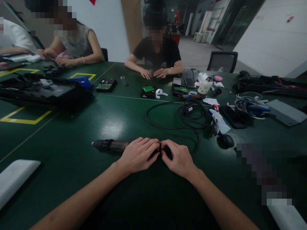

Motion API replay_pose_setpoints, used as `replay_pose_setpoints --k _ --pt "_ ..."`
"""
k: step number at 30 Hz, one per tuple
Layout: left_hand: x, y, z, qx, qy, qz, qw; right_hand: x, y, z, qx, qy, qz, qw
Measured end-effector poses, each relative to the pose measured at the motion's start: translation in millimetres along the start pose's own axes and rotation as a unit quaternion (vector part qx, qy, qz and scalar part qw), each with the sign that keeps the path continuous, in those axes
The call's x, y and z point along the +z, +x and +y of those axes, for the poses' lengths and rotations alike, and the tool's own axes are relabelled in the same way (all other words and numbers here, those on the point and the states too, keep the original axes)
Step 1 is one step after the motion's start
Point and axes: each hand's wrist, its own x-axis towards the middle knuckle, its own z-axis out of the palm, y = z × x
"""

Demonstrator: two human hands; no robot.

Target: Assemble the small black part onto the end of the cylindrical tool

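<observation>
An electric screwdriver point(117, 145) lies on the green table with its bit pointing left. My left hand point(139, 155) is wrapped over its rear part, palm down, and hides much of the body. At the tool's back end my right hand point(178, 158) is closed in a pinch, thumb against fingers, around the cable's plug end, which is mostly covered. Both hands' fingertips nearly meet there. From beside the right hand a black cable point(197, 140) loops away toward a coil with a small black box point(190, 109).
Hard drives point(148, 91) with green boards lie across the table, before a person point(157, 48) seated opposite. A black casing point(43, 91) sits at left. On the right are a mouse point(225, 141), a black phone-like slab point(233, 116) and a wire bundle point(251, 106).
</observation>
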Motion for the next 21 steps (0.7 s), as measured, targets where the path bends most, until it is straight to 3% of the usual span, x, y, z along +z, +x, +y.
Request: replay_pose_setpoints --k 4,21 --pt "-0.2 0.1 -0.5 0.019 0.0 0.006 1.0 0.5 0.0 0.5 0.0 -0.007 0.002 1.0" --pt "2.8 -1.6 0.3 -0.007 0.029 0.017 0.999 0.5 -0.1 0.2 0.0 0.004 -0.002 1.0"
